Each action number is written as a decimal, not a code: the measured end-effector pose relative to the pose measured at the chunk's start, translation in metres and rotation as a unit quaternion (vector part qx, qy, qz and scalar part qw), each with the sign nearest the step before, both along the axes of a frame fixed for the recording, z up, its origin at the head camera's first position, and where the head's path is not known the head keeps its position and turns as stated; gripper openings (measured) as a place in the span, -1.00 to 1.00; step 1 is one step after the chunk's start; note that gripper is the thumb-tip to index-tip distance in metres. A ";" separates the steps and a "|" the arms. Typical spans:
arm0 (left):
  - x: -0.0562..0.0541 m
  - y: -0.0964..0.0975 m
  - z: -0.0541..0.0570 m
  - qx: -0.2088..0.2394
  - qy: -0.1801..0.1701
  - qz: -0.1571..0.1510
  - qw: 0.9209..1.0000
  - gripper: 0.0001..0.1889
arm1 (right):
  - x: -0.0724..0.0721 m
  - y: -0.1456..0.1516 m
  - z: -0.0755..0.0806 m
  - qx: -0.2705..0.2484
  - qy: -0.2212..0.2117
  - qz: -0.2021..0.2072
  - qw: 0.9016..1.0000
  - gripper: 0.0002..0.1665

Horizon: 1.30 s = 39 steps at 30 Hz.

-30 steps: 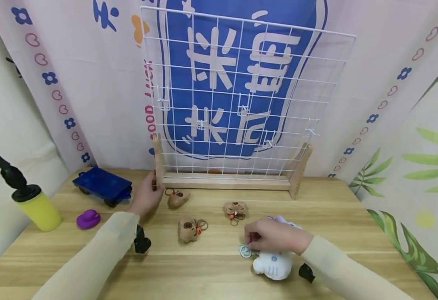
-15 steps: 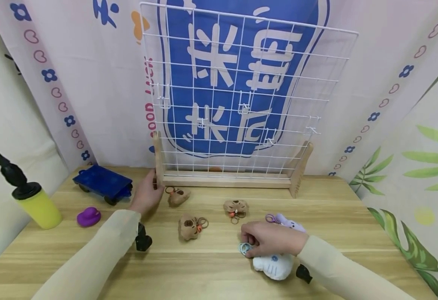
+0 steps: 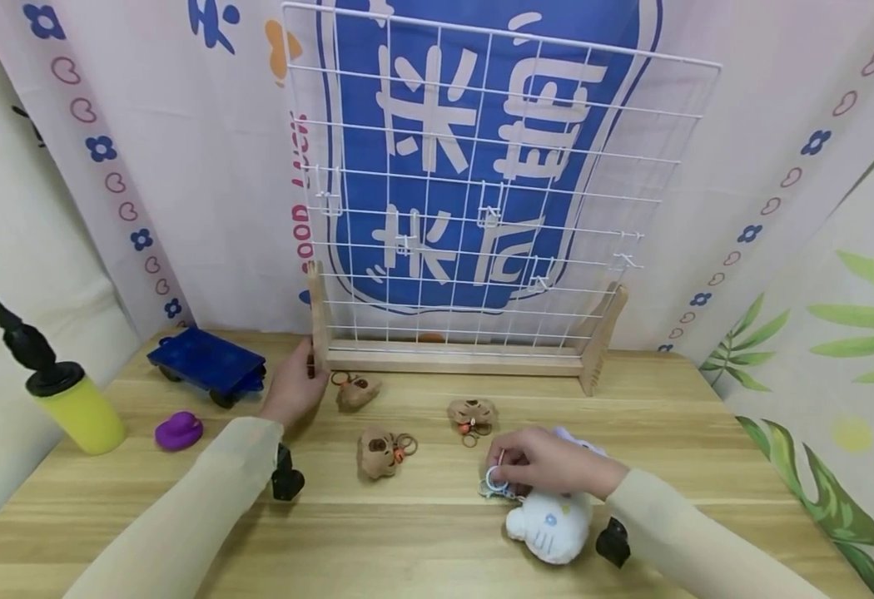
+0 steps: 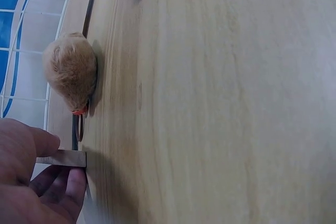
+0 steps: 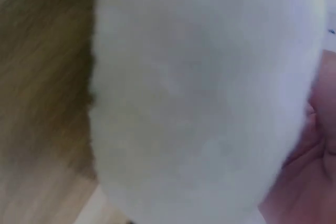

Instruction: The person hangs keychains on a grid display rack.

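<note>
In the head view my left hand (image 3: 295,387) pinches the left wooden foot (image 3: 320,324) of a white wire grid rack (image 3: 437,129). The left wrist view has thumb and fingers on opposite sides of that foot (image 4: 71,158). My right hand (image 3: 549,459) pinches the light blue ring (image 3: 495,480) of a white plush keychain (image 3: 557,532) with a cat-like head. That plush (image 5: 205,93) fills most of the right wrist view and hides the fingertips there. Behind the right hand, a purple plush keychain (image 3: 568,434) is partly covered.
Three brown plush keychains (image 3: 377,453) lie on the wooden table (image 3: 407,541) before the rack. Wire hooks (image 3: 490,216) hang on the grid. On the left are a blue toy cart (image 3: 208,362), a purple rubber duck (image 3: 178,431) and a yellow hand pump (image 3: 81,412).
My right hand has taken hold of the light blue ring and raised it a little. The white plush has turned and shifted slightly. My left hand has stayed on the rack's foot.
</note>
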State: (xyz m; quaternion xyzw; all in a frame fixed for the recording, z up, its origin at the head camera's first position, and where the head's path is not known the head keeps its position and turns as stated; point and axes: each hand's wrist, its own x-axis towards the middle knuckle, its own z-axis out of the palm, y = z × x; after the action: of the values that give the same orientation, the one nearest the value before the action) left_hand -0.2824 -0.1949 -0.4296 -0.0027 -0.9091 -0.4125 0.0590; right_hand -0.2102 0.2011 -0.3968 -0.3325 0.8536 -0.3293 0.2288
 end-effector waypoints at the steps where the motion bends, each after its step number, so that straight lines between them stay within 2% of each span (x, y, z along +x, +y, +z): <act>1: 0.000 0.000 0.000 -0.001 0.000 0.000 1.000 -0.41 | -0.001 0.001 0.000 -0.015 -0.018 -0.011 1.000 -0.89; 5: 0.001 0.000 -0.001 -0.001 0.000 0.000 1.000 -0.40 | -0.003 0.005 0.002 -0.076 -0.078 -0.045 0.993 -0.82; 11: 0.002 0.000 0.000 -0.002 0.004 0.000 1.000 -0.40 | -0.006 0.002 0.007 -0.142 -0.134 -0.080 0.977 -0.74; 21: 0.001 -0.001 -0.001 -0.006 0.006 0.002 1.000 -0.41 | -0.005 -0.023 0.028 -0.229 -0.154 -0.115 0.954 -0.61; 27: 0.001 0.000 0.000 -0.009 0.006 0.001 1.000 -0.38 | -0.009 -0.043 0.045 -0.269 -0.128 -0.129 0.946 -0.63; 34: 0.002 0.000 -0.002 -0.016 0.017 -0.003 1.000 -0.42 | -0.021 -0.074 0.068 -0.296 -0.093 -0.162 0.937 -0.70; 39: 0.002 -0.001 -0.004 -0.028 0.026 0.000 0.999 -0.44 | -0.032 -0.102 0.087 -0.333 -0.070 -0.139 0.930 -0.72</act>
State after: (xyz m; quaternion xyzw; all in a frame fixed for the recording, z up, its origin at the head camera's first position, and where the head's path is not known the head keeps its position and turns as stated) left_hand -0.2803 -0.1955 -0.4335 -0.0152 -0.9183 -0.3869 0.0830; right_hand -0.2423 0.0989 -0.3097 -0.2440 0.7141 -0.6458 0.1161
